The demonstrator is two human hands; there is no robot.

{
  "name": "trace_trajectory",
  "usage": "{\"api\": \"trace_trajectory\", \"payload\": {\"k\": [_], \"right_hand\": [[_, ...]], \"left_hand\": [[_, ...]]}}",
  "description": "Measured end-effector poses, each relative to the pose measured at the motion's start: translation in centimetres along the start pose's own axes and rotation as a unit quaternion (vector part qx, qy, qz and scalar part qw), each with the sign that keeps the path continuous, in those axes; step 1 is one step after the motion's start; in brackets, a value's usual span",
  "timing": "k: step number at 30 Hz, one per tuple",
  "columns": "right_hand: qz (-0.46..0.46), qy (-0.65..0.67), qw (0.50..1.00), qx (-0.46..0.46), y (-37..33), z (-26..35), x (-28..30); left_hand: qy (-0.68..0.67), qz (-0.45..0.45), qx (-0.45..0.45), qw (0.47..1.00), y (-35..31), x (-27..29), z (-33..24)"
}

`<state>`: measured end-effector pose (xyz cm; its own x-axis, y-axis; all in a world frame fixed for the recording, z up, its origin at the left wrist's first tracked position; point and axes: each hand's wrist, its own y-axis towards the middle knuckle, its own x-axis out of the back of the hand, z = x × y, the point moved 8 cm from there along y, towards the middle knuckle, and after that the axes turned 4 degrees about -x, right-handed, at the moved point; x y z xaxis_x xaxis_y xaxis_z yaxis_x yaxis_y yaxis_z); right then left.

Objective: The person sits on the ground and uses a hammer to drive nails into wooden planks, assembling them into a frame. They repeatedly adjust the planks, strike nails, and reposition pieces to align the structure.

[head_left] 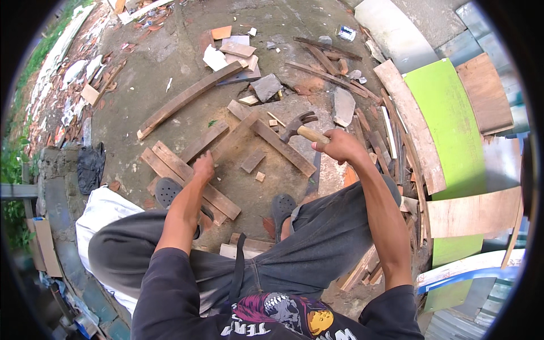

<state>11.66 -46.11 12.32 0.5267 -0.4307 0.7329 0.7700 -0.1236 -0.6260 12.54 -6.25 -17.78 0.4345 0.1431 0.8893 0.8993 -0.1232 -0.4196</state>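
- Your left foot in its dark clog (pixel 168 191) rests on the stacked slats (pixel 187 178) at the left. They lie loose on one another, so a blow nearby may make them slide under you while you squat.
- Your left hand (pixel 204 168) is closed down on the lower end of the slanted board (pixel 233 137), fingers curled and pressing. I cannot tell whether it pinches a nail. That hand sits on the very wood you strike, so a glancing blow or a hammer skidding along the grain could land on your fingers.
- The cross board (pixel 272 139) lies over the slanted one, and small offcuts (pixel 253 160) lie loose beside the joint. If the boards shift on the rough concrete (pixel 170 62), the strike meets an edge and the wood may kick up.
- The hammer (pixel 298 126) is raised just above the cross board, claw head pointing left, with your right hand (pixel 339 145) wrapped fully around its wooden handle. Gripped that near the head, the swing is short but hard to aim.
- The plank pile (pixel 396 130) crowds your right elbow and could cramp the swing.
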Motion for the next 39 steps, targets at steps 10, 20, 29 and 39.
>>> {"api": "trace_trajectory", "payload": {"k": [10,20,29,39], "right_hand": [[-0.021,-0.054,0.998,0.03,1.4,1.1,0.3],[-0.051,-0.129,0.989,0.052,1.1,0.0,-0.4],[0.016,0.008,0.999,-0.033,2.1,-2.5,-3.1],[0.121,0.61,0.768,-0.155,6.0,-3.1,-14.4]], "left_hand": [[0.02,0.041,0.028,0.999,-6.4,-0.8,4.4],[0.017,0.119,0.059,0.991,-10.1,-5.2,2.0],[0.113,-0.005,-0.045,0.993,-7.2,-1.5,-5.8],[-0.057,-0.025,-0.038,0.997,-0.6,-2.7,-10.1]]}}
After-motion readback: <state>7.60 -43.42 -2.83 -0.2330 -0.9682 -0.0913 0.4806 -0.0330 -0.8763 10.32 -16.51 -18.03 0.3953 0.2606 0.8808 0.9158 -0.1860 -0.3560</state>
